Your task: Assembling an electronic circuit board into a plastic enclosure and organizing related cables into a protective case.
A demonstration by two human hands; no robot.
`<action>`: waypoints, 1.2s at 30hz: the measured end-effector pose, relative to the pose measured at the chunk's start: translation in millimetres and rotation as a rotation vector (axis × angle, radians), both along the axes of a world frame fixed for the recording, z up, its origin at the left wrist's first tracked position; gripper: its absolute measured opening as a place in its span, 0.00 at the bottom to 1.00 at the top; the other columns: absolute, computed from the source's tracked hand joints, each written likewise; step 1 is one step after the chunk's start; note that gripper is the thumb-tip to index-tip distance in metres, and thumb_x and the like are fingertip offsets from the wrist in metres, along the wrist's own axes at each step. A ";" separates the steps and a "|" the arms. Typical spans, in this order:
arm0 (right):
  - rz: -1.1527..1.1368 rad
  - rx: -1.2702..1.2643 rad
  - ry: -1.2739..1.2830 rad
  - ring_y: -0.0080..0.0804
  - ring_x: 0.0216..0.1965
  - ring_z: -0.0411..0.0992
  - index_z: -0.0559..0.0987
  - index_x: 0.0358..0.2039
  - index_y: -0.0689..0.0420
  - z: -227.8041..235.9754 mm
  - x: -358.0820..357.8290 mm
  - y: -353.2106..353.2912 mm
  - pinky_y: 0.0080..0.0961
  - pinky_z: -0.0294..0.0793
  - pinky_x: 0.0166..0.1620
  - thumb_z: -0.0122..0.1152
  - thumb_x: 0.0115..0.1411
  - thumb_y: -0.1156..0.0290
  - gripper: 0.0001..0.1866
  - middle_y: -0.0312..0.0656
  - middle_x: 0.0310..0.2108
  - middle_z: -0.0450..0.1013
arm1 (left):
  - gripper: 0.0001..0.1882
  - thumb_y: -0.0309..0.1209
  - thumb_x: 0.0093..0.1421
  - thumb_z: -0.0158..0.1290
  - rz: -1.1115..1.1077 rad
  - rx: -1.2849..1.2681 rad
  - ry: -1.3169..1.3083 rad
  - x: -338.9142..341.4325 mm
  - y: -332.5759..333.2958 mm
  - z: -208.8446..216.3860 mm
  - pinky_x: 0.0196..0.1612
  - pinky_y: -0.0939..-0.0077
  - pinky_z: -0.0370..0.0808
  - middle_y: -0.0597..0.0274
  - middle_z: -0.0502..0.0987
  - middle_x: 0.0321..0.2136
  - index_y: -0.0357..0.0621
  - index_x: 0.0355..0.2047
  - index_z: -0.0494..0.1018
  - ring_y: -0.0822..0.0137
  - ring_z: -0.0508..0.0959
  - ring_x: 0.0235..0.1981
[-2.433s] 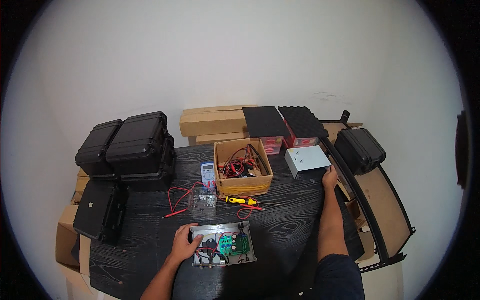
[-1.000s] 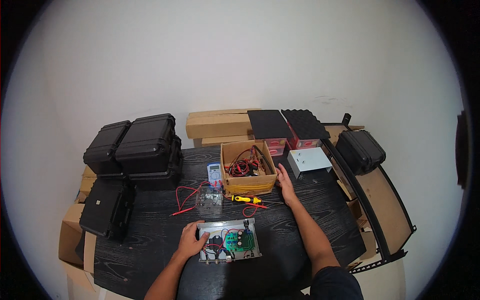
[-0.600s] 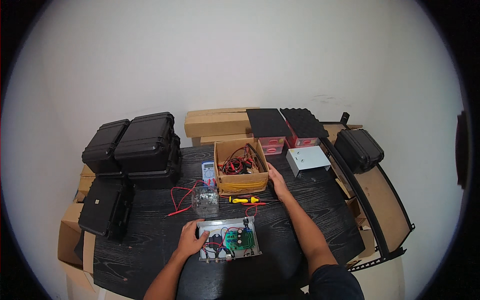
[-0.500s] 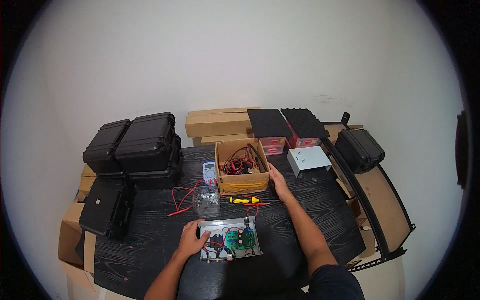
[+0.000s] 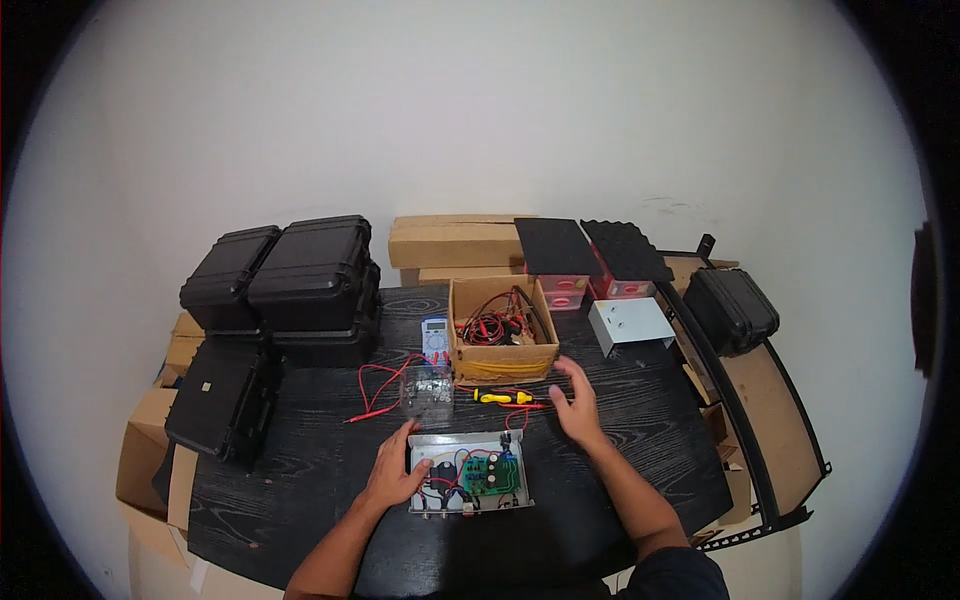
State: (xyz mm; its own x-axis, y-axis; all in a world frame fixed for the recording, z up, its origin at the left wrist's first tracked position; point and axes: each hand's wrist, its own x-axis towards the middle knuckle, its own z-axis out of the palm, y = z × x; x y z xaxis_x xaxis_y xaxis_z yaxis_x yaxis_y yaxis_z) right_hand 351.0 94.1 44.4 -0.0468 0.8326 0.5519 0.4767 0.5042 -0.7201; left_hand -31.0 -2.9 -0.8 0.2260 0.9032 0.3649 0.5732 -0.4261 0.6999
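In front of me lies a shallow open metal case (image 5: 470, 503) with a green circuit board (image 5: 490, 474) and wires inside. My left hand (image 5: 393, 472) grips its left wall, thumb over the edge and fingers along the outside. My right hand (image 5: 577, 410) is open and holds nothing, close to the front right corner of a cardboard box (image 5: 505, 367). Tangled red and black cables (image 5: 490, 325) fill that box. A yellow and black screwdriver (image 5: 503, 397) lies between box and case. Left of it are a clear plastic box (image 5: 427, 400) of small parts and a blue-grey multimeter (image 5: 435, 341).
Red test leads (image 5: 372, 408) loop across the black table (image 5: 320, 430). Black hard cases (image 5: 310, 270) are stacked at left. A bent white metal cover (image 5: 633, 325) sits at back right, beside red drawers (image 5: 568, 298) topped with black foam. A black-framed shelf (image 5: 770, 400) borders the right.
My right hand has let go of the cardboard box's right side and come nearer, fingers apart. My left hand stays at the metal case. The whole view has shifted slightly.
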 end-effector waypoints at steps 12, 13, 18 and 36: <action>0.502 -0.322 -0.389 0.57 0.75 0.56 0.65 0.71 0.59 19.4 -29.8 -79.8 0.48 0.57 0.74 0.63 0.67 0.43 0.42 0.57 0.75 0.55 | 0.83 0.88 0.31 0.57 -0.369 0.022 -0.128 -7.5 4.8 16.4 0.74 0.45 0.53 0.38 0.55 0.74 0.34 0.74 0.55 0.39 0.57 0.74; 0.501 -0.323 -0.389 0.57 0.75 0.56 0.65 0.71 0.59 17.7 -29.2 -78.5 0.48 0.57 0.74 0.63 0.67 0.43 0.42 0.57 0.75 0.55 | 0.83 0.88 0.31 0.57 -0.370 0.021 -0.129 -7.0 4.6 18.0 0.74 0.45 0.53 0.38 0.55 0.74 0.34 0.74 0.55 0.39 0.57 0.74; 0.248 -0.052 -0.205 0.56 0.76 0.54 0.63 0.73 0.58 -10.4 -11.0 -32.1 0.44 0.55 0.75 0.68 0.64 0.64 0.40 0.59 0.75 0.56 | 0.76 0.79 0.34 0.66 -0.360 0.036 -0.004 -3.2 2.2 24.6 0.73 0.43 0.55 0.39 0.57 0.73 0.38 0.73 0.59 0.38 0.58 0.73; -0.134 0.090 -0.168 0.48 0.46 0.80 0.75 0.54 0.59 -6.5 -32.2 77.2 0.36 0.77 0.48 0.66 0.65 0.74 0.18 0.52 0.46 0.78 | 0.68 0.82 0.45 0.56 -0.370 0.023 0.003 -1.7 5.6 21.2 0.72 0.42 0.57 0.38 0.57 0.73 0.40 0.72 0.62 0.37 0.59 0.71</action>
